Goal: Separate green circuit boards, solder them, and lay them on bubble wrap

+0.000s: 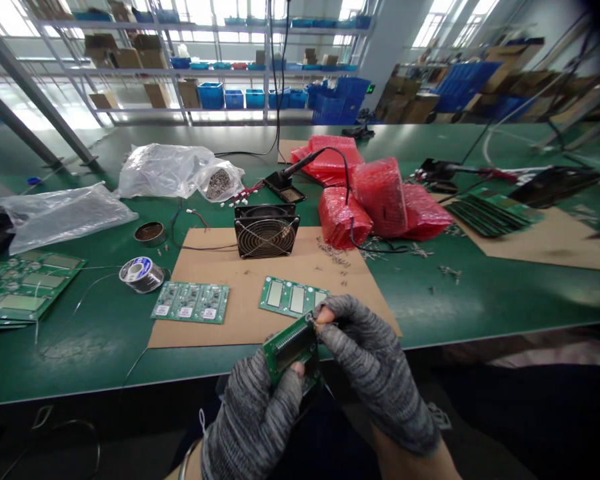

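Note:
Both hands wear grey fingerless knit gloves. My left hand [265, 407] is closed around a green circuit board [293, 347], held tilted in front of the table's edge with the thumb on its face. At the board's upper right corner, the thumb and forefinger of my right hand [365, 353] are pinched together; whatever is between them is too small to make out. Just beyond lies a circuit board with pale display windows [295, 299], partly covered by my right hand. Another board with white labels [190, 303] rests on the cardboard sheet [250, 333] to the left.
A black fan [267, 231] stands on the cardboard. Left are a solder spool [141, 275], a round tin [150, 233] and stacked boards [30, 287]. Behind are a soldering iron [303, 163] and clear bags [165, 170]. Red bubble-wrap packs [380, 197] and loose small parts [337, 253] lie right.

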Action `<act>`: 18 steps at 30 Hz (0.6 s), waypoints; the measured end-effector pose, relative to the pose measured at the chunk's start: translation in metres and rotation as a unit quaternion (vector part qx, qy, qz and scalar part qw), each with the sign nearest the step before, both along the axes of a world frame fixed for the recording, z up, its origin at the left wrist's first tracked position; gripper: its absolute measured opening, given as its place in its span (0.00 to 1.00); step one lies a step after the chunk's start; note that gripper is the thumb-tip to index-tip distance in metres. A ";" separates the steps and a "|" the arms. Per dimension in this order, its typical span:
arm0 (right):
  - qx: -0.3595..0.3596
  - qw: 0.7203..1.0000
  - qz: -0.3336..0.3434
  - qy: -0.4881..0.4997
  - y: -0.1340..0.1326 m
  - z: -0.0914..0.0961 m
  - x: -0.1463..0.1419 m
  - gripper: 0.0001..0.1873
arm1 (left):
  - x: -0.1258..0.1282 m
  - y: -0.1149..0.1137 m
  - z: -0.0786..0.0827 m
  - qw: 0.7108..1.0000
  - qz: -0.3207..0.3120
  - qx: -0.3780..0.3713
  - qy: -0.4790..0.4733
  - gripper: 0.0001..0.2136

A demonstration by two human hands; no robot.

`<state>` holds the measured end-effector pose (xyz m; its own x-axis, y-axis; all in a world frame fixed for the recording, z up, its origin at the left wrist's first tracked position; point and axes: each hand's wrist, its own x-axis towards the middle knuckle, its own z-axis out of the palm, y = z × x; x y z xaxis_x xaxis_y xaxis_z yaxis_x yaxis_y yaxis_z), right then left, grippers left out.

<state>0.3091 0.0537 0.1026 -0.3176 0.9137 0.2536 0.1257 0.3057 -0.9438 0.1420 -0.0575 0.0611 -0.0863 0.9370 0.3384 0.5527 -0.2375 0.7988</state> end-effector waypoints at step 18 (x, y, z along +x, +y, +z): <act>-0.018 0.998 0.035 0.049 0.002 -0.002 0.003 0.02 | -0.005 -0.006 0.003 0.993 -0.015 0.073 0.089 0.16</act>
<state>0.3123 0.0553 0.1009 -0.3561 0.8992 0.2541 0.0112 0.2760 -0.9611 0.1367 -0.0632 0.0640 0.0141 0.8785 0.4775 0.6728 -0.3616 0.6454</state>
